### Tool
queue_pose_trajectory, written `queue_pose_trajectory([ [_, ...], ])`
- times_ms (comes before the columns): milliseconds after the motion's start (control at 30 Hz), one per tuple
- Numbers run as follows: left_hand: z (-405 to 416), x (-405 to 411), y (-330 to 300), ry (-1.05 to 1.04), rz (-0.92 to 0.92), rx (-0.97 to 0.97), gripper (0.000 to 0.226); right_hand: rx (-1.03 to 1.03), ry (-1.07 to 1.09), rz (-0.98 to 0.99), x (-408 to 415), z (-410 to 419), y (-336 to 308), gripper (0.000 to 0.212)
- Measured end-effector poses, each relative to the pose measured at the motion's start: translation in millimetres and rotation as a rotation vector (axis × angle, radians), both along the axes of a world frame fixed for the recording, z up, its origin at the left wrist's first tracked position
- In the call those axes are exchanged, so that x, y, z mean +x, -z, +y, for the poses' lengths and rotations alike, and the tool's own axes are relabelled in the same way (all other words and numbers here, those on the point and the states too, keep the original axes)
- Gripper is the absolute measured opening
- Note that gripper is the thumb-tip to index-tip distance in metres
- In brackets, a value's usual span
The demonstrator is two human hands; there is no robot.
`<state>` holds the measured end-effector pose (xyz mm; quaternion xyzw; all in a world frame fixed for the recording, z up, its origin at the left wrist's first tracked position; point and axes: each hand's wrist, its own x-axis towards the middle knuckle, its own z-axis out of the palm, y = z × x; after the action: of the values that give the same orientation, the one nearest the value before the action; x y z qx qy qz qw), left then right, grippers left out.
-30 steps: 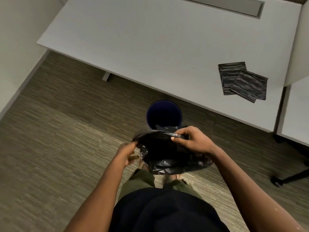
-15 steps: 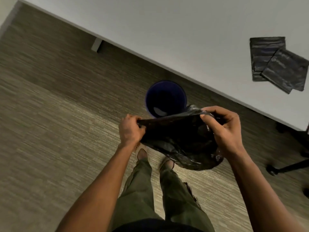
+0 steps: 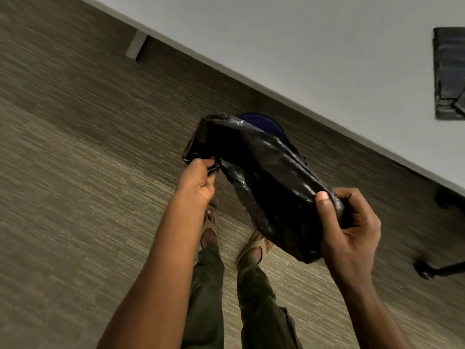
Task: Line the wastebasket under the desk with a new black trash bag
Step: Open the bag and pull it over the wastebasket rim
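I hold a black trash bag stretched between both hands above the carpet. My left hand pinches the bag's rim at its left end. My right hand grips the rim at the right end, thumb on top. The bag's mouth gapes a little near the left end and its body sags toward my feet. Behind the bag, only a sliver of the dark blue wastebasket shows, standing on the floor just in front of the desk edge.
The white desk fills the upper right, with its edge running diagonally. A stack of folded black bags lies on it at the far right. A desk leg stands upper left. A chair base castor sits at the right.
The bag has moved up and forward over the wastebasket, now hiding most of it. My hands are further apart, the right one lower and closer. The view has tilted down and closer.
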<state>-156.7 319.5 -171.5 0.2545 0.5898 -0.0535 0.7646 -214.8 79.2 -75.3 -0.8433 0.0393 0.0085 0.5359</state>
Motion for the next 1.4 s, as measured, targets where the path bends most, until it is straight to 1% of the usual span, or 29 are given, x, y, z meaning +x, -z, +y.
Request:
queue_pose_trajectory([
  [67,2,6,12,-0.044,-0.017,-0.01,0.02,0.037,0.153,0.058,7,4,24,0.018],
  [133,7,11,24,-0.091,-0.039,0.0,0.018,0.094,0.3,0.1,17,8,45,0.02],
  [200,15,12,36,-0.119,-0.08,0.001,0.018,0.145,0.402,0.083,28,10,60,0.02],
  [233,19,10,40,-0.096,-0.117,0.006,0.019,0.176,0.428,0.063,34,9,66,0.018],
  [267,23,7,43,-0.027,-0.157,0.032,0.022,0.209,0.435,0.057,38,9,72,0.015],
  [300,26,3,49,0.099,-0.173,0.095,0.029,0.233,0.431,0.076,42,9,81,0.013],
  [367,26,-2,58,0.397,-0.1,0.321,0.041,0.248,0.421,0.186,46,10,102,0.016],
  [400,26,-3,62,0.489,-0.031,0.424,0.043,0.251,0.426,0.264,47,10,112,0.02],
  [433,26,-3,67,0.529,0.023,0.483,0.045,0.256,0.439,0.339,49,10,123,0.024],
  [467,26,-2,73,0.528,0.058,0.498,0.045,0.263,0.453,0.408,50,11,134,0.027],
  [533,27,2,86,0.502,0.118,0.46,0.047,0.296,0.505,0.535,56,13,151,0.027],
  [600,27,10,100,0.445,0.146,0.331,0.049,0.361,0.6,0.632,65,19,161,0.023],
  [667,21,21,106,0.375,0.147,0.194,0.045,0.448,0.661,0.685,75,26,165,0.016],
  [700,18,28,106,0.359,0.145,0.171,0.042,0.487,0.65,0.683,81,29,165,0.01],
  [733,15,34,107,0.342,0.128,0.167,0.039,0.518,0.628,0.66,87,31,164,0.01],
  [800,11,46,106,0.376,0.092,0.212,0.036,0.531,0.598,0.544,99,30,163,0.012],
  [867,11,55,105,0.439,0.074,0.317,0.041,0.475,0.604,0.448,110,29,161,0.035],
  [900,13,58,107,0.465,0.084,0.412,0.046,0.432,0.626,0.423,114,28,163,0.041],
  [933,16,59,110,0.5,0.117,0.527,0.049,0.399,0.658,0.411,115,27,167,0.038],
  [1000,21,56,120,0.589,0.198,0.719,0.05,0.384,0.721,0.407,116,26,180,0.022],
  [1067,26,49,137,0.771,0.276,0.842,0.056,0.381,0.743,0.435,112,24,195,0.015],
  [1133,26,42,152,0.915,0.303,0.894,0.062,0.372,0.723,0.425,112,24,204,0.012],
  [1167,23,42,156,0.935,0.295,0.897,0.061,0.369,0.715,0.403,113,24,207,0.013],
  [1233,18,46,161,0.914,0.247,0.92,0.053,0.362,0.7,0.355,115,25,215,0.015],
  [1300,13,53,165,0.876,0.223,0.946,0.05,0.318,0.677,0.301,116,25,232,0.009],
  [1333,12,56,167,0.846,0.221,0.954,0.056,0.279,0.687,0.296,117,25,240,0.02],
  [1367,11,57,170,0.809,0.205,0.967,0.069,0.228,0.696,0.287,120,24,249,0.028],
  [1400,12,57,174,0.781,0.176,0.993,0.087,0.165,0.685,0.257,125,20,260,0.028],
])
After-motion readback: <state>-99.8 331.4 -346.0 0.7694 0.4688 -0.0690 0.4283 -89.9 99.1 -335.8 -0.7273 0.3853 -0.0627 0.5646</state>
